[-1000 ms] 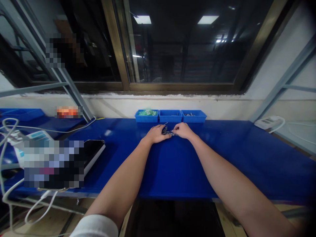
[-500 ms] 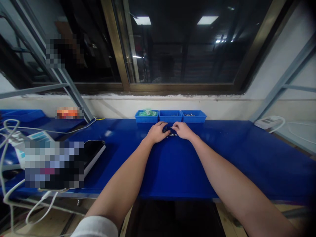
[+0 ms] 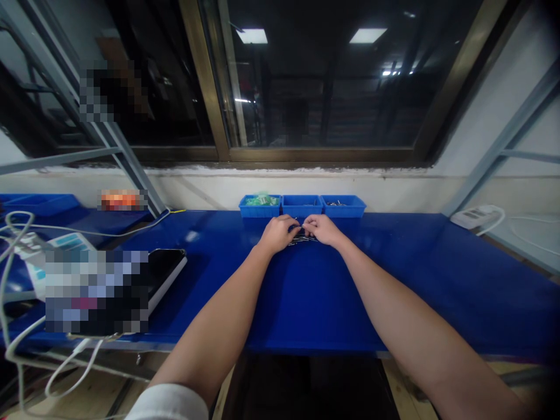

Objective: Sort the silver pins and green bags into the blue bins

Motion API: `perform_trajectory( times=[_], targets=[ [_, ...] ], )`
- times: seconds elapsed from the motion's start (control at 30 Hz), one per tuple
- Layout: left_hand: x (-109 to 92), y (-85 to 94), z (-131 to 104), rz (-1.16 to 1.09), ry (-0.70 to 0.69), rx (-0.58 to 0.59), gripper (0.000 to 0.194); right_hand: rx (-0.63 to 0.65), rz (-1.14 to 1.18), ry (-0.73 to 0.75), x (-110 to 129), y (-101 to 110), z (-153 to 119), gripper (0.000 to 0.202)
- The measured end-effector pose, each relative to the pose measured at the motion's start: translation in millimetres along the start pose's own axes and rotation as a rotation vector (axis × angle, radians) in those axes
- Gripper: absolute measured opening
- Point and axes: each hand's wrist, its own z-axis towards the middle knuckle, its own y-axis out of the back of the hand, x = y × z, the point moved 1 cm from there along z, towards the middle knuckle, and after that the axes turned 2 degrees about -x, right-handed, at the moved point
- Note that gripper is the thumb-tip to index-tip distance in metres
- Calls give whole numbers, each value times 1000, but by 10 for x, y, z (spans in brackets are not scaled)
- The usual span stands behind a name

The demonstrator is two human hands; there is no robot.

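My left hand (image 3: 280,233) is curled over a small pile of thin metal pieces (image 3: 303,239) on the blue tabletop. Its thumb and fingers are bent together; what they grip, if anything, is too small to name. Facing it from the other side, my right hand (image 3: 322,229) pinches a small, thin metal piece between thumb and forefinger. The fingertips of both hands almost meet just above the pile. Fingers hide part of the loose pieces, which look like short silvery and dark rods.
Behind my hands stand three blue bins: one with green-white packets (image 3: 260,200), a middle bin (image 3: 301,212) with a few small pieces, and a right bin (image 3: 345,211) with metal pieces. A dark-screened device (image 3: 168,265) and white cables lie left. A white power strip (image 3: 475,216) lies right.
My right hand has shifted slightly left with the thin metal piece, so its fingertips are closer to those of my left hand. The left fingers have curled in a little.
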Motion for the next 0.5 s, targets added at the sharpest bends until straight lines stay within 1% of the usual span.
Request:
perform_trajectory(
  times=[0.13, 0.27, 0.33, 0.5],
  targets=[
    [-8, 4, 4, -29, 20, -28, 19, -66, 168, 0, 38, 9, -12, 16],
    [-23, 2, 4, -75, 18, -27, 18, -68, 333, -22, 40, 22, -18, 20],
    [-30, -1, 4, -96, 15, -23, 17, -69, 358, -24, 37, 27, -17, 19],
    [-50, -3, 7, -137, 4, -23, 17, -75, 315, -45, 35, 27, -15, 18]
  ],
)
